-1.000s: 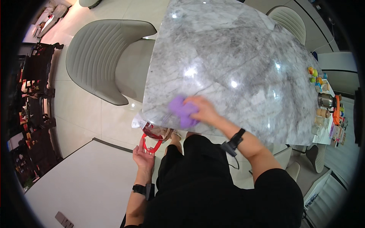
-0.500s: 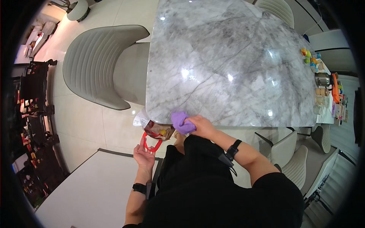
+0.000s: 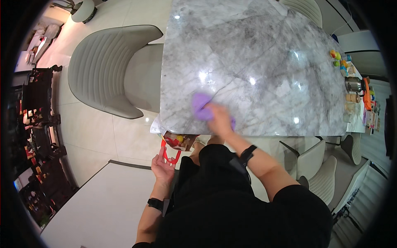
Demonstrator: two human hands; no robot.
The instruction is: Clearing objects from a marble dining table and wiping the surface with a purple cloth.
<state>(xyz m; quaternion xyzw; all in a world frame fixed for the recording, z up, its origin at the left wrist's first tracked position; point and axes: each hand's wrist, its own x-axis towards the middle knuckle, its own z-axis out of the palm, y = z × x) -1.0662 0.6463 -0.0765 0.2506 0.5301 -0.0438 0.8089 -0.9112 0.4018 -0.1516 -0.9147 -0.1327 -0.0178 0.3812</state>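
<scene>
My right hand [image 3: 220, 120] grips a crumpled purple cloth [image 3: 201, 106] on the near left part of the grey-and-white marble table [image 3: 256, 53]. Motion blurs both the hand and the cloth. Beside the table's near left corner, my left hand [image 3: 163, 167] has its fingers hooked around a red loop handle [image 3: 177, 158]. That handle belongs to an open bag [image 3: 188, 142] hanging below table height, partly hidden by the table edge. Red and yellow items show inside it, too small to name for sure.
A grey padded chair [image 3: 101, 70] stands at the table's left side, and more chairs [image 3: 324, 180] are at the near right. A steel flask [image 3: 352, 84], fruit [image 3: 336, 55] and several small items line the far right end. A white surface [image 3: 97, 202] lies at lower left.
My right hand has moved the purple cloth from the table's near edge farther onto the tabletop. The left hand and the bag have shifted slightly right.
</scene>
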